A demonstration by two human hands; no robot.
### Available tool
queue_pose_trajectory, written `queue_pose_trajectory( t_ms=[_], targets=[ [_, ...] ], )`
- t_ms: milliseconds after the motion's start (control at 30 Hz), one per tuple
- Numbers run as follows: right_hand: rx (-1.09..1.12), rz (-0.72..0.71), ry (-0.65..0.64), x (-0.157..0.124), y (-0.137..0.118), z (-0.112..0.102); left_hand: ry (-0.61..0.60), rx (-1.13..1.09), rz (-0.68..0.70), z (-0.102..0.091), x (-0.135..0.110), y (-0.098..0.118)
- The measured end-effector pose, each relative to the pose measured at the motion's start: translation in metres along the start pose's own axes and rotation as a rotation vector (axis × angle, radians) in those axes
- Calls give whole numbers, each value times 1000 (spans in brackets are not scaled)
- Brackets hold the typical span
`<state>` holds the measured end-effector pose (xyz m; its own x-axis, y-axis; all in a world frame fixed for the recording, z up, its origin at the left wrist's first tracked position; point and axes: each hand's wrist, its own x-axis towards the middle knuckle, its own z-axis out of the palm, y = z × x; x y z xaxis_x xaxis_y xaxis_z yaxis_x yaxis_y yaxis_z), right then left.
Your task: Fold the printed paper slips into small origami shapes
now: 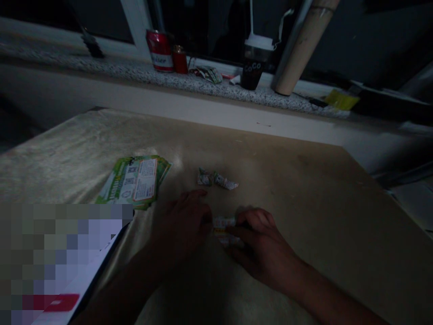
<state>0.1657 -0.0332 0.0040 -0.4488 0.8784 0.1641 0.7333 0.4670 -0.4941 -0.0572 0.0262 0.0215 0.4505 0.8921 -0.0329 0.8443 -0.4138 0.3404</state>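
Note:
On the tan table (304,194) my left hand (184,221) and my right hand (260,243) meet over a small folded paper (223,228) with orange print. Both hands pinch it, the left from its left end, the right from its right side. Just beyond the hands lie two folded green-and-white paper pieces (216,178). A stack of green leaflets (137,180) lies to the left of my left hand. The scene is dim.
A white sheet with a red patch (67,289) lies at the near left edge, partly pixelated. On the stone sill (203,83) behind stand a red can (159,49), a dark cup with a straw (254,63) and a cardboard tube (301,49).

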Motion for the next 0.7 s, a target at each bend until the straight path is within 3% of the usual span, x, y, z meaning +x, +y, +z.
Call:
queue_pose_trajectory(
  t_ms=[200,433,700],
  targets=[
    [9,1,-18,2,-3,-3,83,-38,165,15,-6,8],
    [34,2,0,3,0,-1,4,-4,158,21,-7,2],
    [37,5,5,1,-2,-2,-7,5,163,19,-9,2]
  ],
)
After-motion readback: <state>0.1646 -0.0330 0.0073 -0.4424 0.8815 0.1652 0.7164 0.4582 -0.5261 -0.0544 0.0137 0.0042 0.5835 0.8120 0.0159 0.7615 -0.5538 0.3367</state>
